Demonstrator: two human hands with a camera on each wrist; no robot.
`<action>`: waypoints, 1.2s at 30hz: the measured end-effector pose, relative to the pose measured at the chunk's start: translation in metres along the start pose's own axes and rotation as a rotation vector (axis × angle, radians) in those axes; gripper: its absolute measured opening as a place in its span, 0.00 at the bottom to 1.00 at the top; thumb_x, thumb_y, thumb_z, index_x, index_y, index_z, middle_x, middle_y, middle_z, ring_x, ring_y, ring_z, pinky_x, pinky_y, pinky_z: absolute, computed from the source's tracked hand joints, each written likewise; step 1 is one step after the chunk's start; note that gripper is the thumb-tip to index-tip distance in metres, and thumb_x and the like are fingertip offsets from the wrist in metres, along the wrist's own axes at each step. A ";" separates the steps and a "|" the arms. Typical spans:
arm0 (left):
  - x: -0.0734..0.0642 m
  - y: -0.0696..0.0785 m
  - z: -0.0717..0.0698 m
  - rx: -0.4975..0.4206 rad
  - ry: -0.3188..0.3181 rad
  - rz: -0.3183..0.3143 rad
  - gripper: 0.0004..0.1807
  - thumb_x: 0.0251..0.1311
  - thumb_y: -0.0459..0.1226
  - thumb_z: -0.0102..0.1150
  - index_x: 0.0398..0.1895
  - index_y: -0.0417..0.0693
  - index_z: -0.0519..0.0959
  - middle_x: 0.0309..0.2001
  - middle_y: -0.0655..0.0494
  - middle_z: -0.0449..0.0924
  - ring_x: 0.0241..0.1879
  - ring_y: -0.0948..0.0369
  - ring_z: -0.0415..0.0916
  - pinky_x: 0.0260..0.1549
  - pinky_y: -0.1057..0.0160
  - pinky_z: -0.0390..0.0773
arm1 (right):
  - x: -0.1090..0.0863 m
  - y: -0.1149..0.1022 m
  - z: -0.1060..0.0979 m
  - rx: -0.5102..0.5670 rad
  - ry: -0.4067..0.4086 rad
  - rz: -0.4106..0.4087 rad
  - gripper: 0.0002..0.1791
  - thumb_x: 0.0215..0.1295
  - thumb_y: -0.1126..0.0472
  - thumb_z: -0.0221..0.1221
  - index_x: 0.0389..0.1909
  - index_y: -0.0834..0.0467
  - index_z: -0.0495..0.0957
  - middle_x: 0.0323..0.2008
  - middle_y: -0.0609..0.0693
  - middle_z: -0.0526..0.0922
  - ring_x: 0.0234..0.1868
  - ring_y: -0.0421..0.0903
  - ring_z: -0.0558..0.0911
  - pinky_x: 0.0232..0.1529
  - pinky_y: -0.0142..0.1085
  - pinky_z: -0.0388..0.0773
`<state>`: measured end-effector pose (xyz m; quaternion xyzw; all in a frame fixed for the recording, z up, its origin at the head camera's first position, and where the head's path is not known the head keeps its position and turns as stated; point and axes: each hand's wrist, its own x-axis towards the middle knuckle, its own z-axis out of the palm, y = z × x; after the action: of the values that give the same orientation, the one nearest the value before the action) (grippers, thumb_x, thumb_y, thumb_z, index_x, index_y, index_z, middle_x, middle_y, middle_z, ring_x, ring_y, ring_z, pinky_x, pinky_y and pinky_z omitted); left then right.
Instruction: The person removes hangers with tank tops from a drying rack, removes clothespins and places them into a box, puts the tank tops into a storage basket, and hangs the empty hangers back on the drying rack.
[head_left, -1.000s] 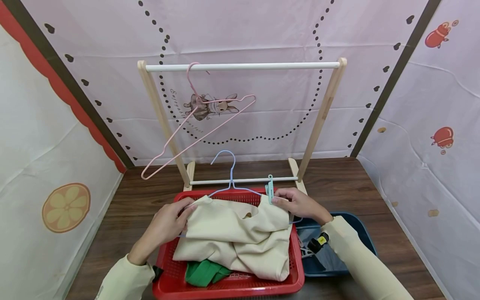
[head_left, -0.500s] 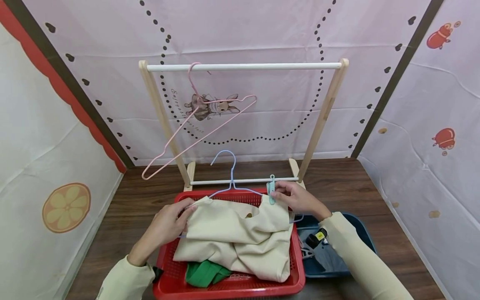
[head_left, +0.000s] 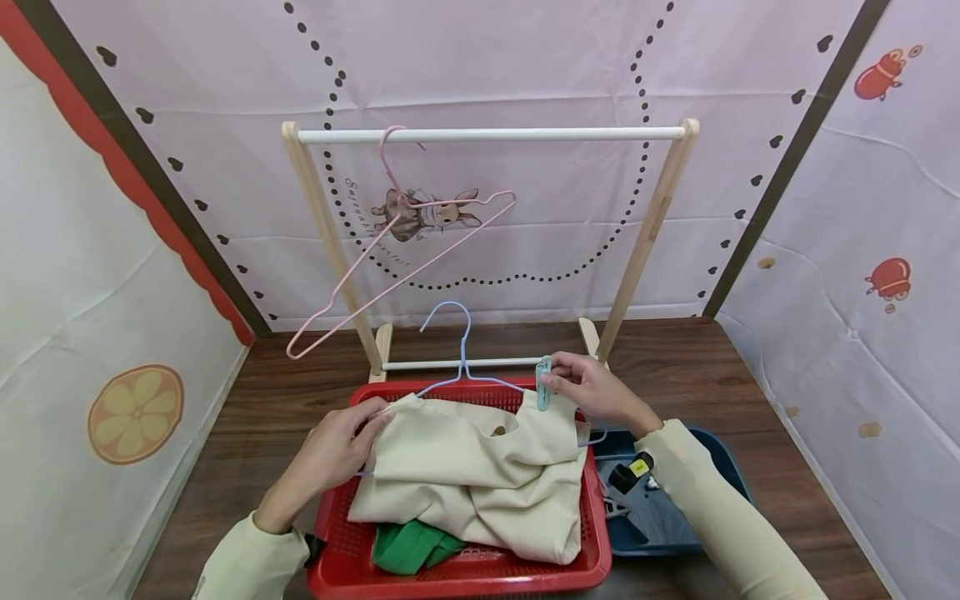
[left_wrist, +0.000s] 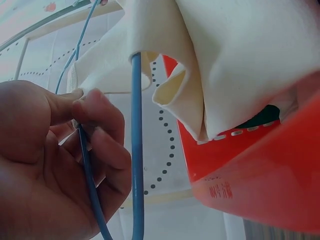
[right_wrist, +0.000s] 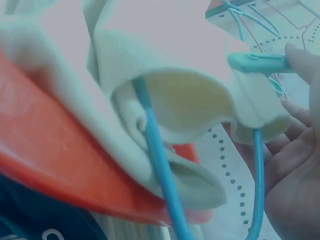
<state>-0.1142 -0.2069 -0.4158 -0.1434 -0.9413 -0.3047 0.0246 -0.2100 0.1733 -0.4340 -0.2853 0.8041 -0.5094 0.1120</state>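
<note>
A cream garment hangs over a blue hanger, its lower part folded into a red basket. My left hand pinches the garment's shoulder together with the hanger; in the left wrist view the hanger's blue wire runs out past the fingers. At the opposite shoulder, my right hand holds a teal clothespin between thumb and fingers. In the right wrist view the clothespin lies across the cloth edge near the hanger. Its far jaw is hidden behind the fabric.
A pink hanger hangs from the white rail of a wooden rack behind the basket. Green cloth lies in the basket. A blue tray with grey clips stands at the right, partly under my right forearm.
My right hand's fingers have shifted slightly up and left around the clothespin, which has turned a little and is seen more flatly. The left hand and garment have stayed in place.
</note>
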 end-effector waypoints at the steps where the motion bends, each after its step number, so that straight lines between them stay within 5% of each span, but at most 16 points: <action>1: 0.000 0.000 0.000 0.000 0.004 0.006 0.06 0.73 0.40 0.52 0.37 0.60 0.78 0.16 0.66 0.63 0.16 0.69 0.63 0.18 0.66 0.66 | 0.000 0.000 0.000 -0.003 0.004 -0.001 0.07 0.75 0.55 0.55 0.41 0.55 0.77 0.33 0.48 0.82 0.29 0.43 0.74 0.29 0.32 0.69; 11: -0.002 0.000 -0.001 -0.037 0.013 0.047 0.06 0.73 0.38 0.53 0.39 0.57 0.79 0.18 0.65 0.63 0.18 0.69 0.63 0.20 0.67 0.67 | -0.003 -0.007 0.002 0.010 0.038 -0.009 0.07 0.74 0.58 0.56 0.45 0.56 0.77 0.38 0.50 0.83 0.36 0.47 0.78 0.37 0.33 0.76; 19: -0.003 0.003 -0.004 -0.085 -0.004 0.036 0.06 0.74 0.38 0.51 0.38 0.55 0.78 0.17 0.65 0.66 0.16 0.70 0.64 0.18 0.67 0.68 | -0.004 -0.010 0.006 0.023 0.081 -0.060 0.05 0.72 0.64 0.57 0.45 0.60 0.77 0.37 0.54 0.83 0.34 0.56 0.77 0.33 0.30 0.75; 30: -0.005 0.002 -0.005 -0.095 0.004 0.044 0.06 0.73 0.38 0.52 0.38 0.54 0.79 0.17 0.62 0.70 0.17 0.70 0.66 0.20 0.67 0.69 | -0.007 -0.027 0.010 -0.026 0.095 -0.106 0.04 0.71 0.73 0.55 0.43 0.68 0.75 0.34 0.61 0.80 0.29 0.53 0.73 0.29 0.27 0.69; 36: -0.006 0.001 -0.005 -0.102 0.008 0.042 0.07 0.74 0.39 0.52 0.38 0.53 0.79 0.17 0.66 0.69 0.18 0.71 0.68 0.21 0.67 0.70 | -0.013 -0.049 0.009 -0.038 0.097 -0.148 0.03 0.71 0.71 0.55 0.41 0.69 0.73 0.31 0.55 0.76 0.26 0.39 0.69 0.27 0.28 0.67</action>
<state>-0.1087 -0.2103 -0.4115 -0.1628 -0.9211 -0.3525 0.0274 -0.1790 0.1587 -0.3964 -0.3213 0.7947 -0.5142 0.0296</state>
